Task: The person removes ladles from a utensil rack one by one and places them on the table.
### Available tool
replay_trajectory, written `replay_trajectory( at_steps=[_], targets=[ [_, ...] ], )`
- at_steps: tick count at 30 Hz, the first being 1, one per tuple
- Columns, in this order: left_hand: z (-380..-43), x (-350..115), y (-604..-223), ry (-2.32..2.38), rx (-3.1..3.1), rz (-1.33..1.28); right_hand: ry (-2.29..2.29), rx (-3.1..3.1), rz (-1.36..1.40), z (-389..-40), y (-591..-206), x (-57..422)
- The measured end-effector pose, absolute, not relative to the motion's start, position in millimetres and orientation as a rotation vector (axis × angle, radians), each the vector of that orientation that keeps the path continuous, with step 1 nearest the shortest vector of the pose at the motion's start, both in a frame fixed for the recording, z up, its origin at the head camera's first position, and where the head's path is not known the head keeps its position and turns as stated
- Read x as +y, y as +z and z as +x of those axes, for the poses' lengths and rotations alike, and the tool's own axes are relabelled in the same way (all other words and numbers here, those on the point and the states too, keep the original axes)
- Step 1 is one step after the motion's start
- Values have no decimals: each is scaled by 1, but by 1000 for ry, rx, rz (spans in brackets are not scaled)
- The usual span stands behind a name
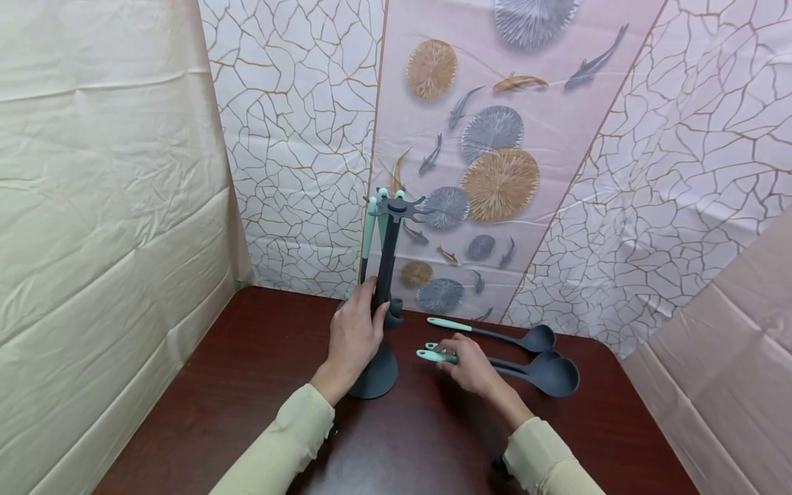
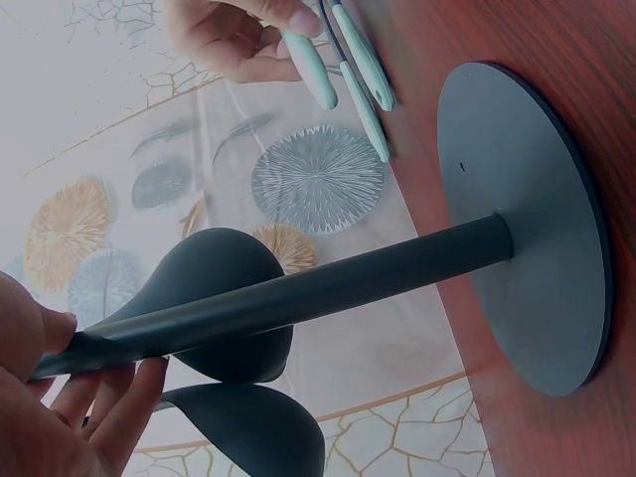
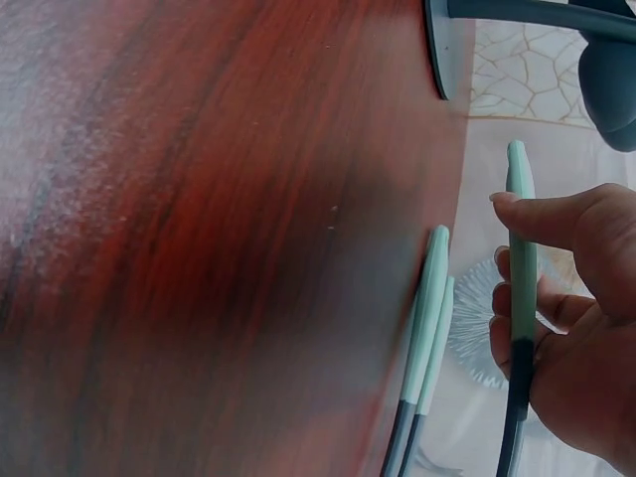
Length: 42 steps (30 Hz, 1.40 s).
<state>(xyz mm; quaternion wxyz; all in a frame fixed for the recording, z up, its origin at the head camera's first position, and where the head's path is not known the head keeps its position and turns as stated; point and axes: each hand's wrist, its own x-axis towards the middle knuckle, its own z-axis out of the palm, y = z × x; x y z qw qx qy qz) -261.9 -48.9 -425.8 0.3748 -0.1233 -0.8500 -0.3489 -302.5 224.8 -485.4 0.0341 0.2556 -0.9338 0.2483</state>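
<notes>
My left hand [image 1: 353,333] grips the dark pole [image 2: 328,298] of a utensil stand with a round base [image 2: 527,238] and a hooked top [image 1: 396,206]. Several mint-handled utensils hang from the hooks; two dark utensil heads [image 2: 219,288] show beside the pole. My right hand [image 1: 470,364] pinches the mint handle [image 3: 522,268] of a dark grey ladle, its round bowl [image 1: 557,377] pointing right. In the right wrist view that handle is raised off the table. Two more mint handles [image 3: 425,328] lie below it; one belongs to a round-bowled utensil [image 1: 538,338] farther back.
The reddish-brown table [image 1: 247,412] has rounded back corners. Patterned cloth [image 1: 297,137] hangs behind it, with plain cream cloth [image 1: 111,206] on the left and pinkish cloth [image 1: 718,344] on the right.
</notes>
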Motion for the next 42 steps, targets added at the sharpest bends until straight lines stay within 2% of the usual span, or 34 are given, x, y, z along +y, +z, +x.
replay_trajectory(
  at_steps=[42],
  targets=[
    [-262, -48, -427, -877, -2174, -317, 817, -2918, 719, -297, -518, 240]
  ],
)
